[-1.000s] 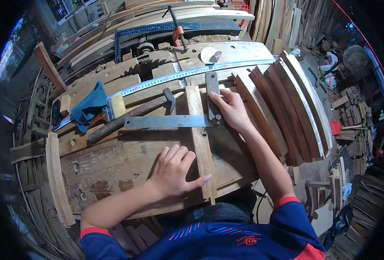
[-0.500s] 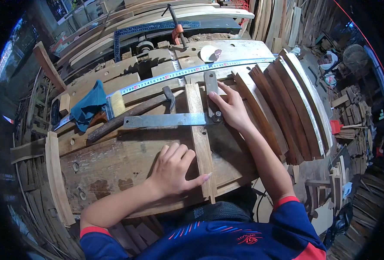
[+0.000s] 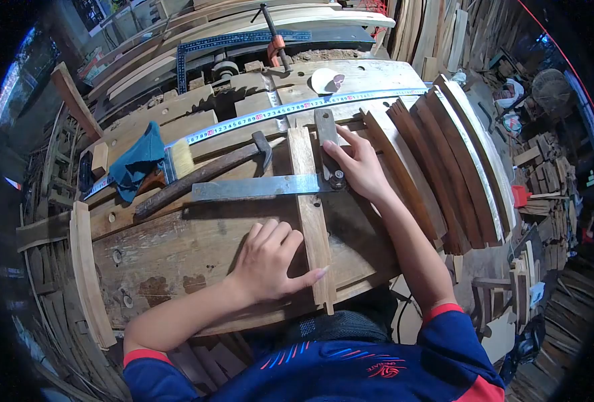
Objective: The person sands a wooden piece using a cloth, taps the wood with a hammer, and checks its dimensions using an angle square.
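A narrow wooden strip (image 3: pixel 316 234) lies lengthwise on the workbench (image 3: pixel 196 248). Across it rests the steel blade of a bevel square (image 3: pixel 257 187), whose handle stands along the strip's right side. My right hand (image 3: pixel 357 161) grips that handle, thumb on top and fingers at its right edge. My left hand (image 3: pixel 269 258) rests on the bench left of the strip, its fingers curled and the thumb stretched onto the strip's lower part. Above the blade lies a hammer (image 3: pixel 203 175), with a brush (image 3: pixel 180 161) and a teal cloth (image 3: pixel 138 161) to its left.
Several curved dark wooden pieces (image 3: pixel 444 167) stand side by side on the right. A long measuring tape (image 3: pixel 257 118) crosses the bench behind the tools. Farther back are a white round object (image 3: pixel 324 81), a clamp (image 3: pixel 275 47) and a blue square ruler (image 3: pixel 182 67).
The bevel square has shifted very slightly away from me with my right hand, whose index finger has straightened along the handle. My left hand has stayed in place.
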The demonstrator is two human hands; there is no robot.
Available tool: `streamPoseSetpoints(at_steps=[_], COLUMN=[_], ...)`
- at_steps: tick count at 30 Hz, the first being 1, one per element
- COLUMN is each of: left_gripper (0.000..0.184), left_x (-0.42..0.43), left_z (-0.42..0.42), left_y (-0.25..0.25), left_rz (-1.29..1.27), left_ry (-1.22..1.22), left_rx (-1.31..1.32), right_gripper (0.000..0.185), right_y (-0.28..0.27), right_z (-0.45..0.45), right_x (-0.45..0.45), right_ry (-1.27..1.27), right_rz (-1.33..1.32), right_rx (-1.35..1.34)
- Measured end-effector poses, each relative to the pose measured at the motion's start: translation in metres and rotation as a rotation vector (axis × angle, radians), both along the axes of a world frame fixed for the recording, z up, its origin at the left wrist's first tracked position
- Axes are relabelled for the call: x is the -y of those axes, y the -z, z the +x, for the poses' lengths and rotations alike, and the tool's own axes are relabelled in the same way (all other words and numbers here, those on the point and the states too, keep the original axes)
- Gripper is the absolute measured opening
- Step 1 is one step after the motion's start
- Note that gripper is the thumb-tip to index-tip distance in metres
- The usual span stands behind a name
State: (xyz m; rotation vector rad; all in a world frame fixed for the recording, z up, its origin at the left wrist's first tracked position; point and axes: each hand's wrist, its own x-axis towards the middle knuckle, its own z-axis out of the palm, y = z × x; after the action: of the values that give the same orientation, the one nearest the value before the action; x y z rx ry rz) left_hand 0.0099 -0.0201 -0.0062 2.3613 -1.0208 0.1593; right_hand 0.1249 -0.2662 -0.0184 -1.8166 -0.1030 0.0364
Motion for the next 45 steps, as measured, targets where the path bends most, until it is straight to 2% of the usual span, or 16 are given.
streamPoseSetpoints(at_steps=[20, 23, 26, 30, 33, 34, 35, 37, 38, 39, 41, 42, 43, 45], left_gripper=[0.064, 0.065, 0.064, 0.058, 0.053, 0.047, 0.046, 0.058, 0.067, 0.07, 0.071, 0.068, 0.053, 0.046], left_x=[-0.001, -0.001, -0.001, 0.0, -0.008, -0.01, -0.012, -0.016, -0.017, -0.02, -0.038, -0.048, -0.059, -0.08], left_z=[0.0, 0.0, 0.0, -0.005, -0.012, -0.013, -0.02, -0.028, -0.034, -0.037, -0.045, -0.051, -0.057, -0.078], left_y=[0.0, 0.001, -0.001, 0.003, -0.026, -0.039, -0.047, -0.063, -0.065, -0.071, -0.059, -0.052, -0.043, -0.03], left_rz=[0.021, 0.009, 0.008, -0.028, 0.105, 0.054, 0.039, 0.167, 0.193, 0.164, 0.144, 0.107, 0.037, -0.145], left_ry=[0.007, 0.004, -0.007, -0.043, -0.116, -0.152, -0.232, -0.404, -0.483, -0.516, -0.52, -0.565, -0.594, -0.713], left_rx=[-0.019, 0.001, 0.006, 0.153, 0.279, 0.393, 0.38, 0.594, 0.495, 0.395, 0.167, 0.079, 0.116, 0.082], right_gripper=[0.058, 0.058, 0.057, 0.057, 0.058, 0.058, 0.057, 0.055, 0.054, 0.057, 0.06, 0.061, 0.058, 0.053], right_y=[0.0, -0.003, 0.016, 0.013, 0.009, 0.003, -0.004, -0.017, -0.018, -0.035, -0.044, -0.046, -0.057, -0.081], right_z=[0.0, -0.002, 0.004, 0.005, 0.003, 0.0, -0.004, -0.016, -0.02, -0.037, -0.053, -0.058, -0.056, -0.052], right_x=[0.0, -0.001, 0.006, 0.011, 0.018, 0.014, 0.013, -0.008, -0.016, -0.036, -0.062, -0.075, -0.081, -0.093], right_ry=[0.002, -0.004, 0.018, 0.082, 0.075, 0.118, 0.046, -0.082, -0.131, -0.192, -0.299, -0.353, -0.395, -0.49], right_rz=[0.011, 0.055, 0.235, 0.175, 0.297, 0.337, 0.339, 0.309, 0.193, 0.241, 0.074, 0.03, -0.076, -0.291], right_rx=[-0.038, 0.008, -0.029, 0.078, 0.132, 0.108, 0.125, 0.12, 0.065, -0.073, 0.01, 0.055, 0.032, 0.0])
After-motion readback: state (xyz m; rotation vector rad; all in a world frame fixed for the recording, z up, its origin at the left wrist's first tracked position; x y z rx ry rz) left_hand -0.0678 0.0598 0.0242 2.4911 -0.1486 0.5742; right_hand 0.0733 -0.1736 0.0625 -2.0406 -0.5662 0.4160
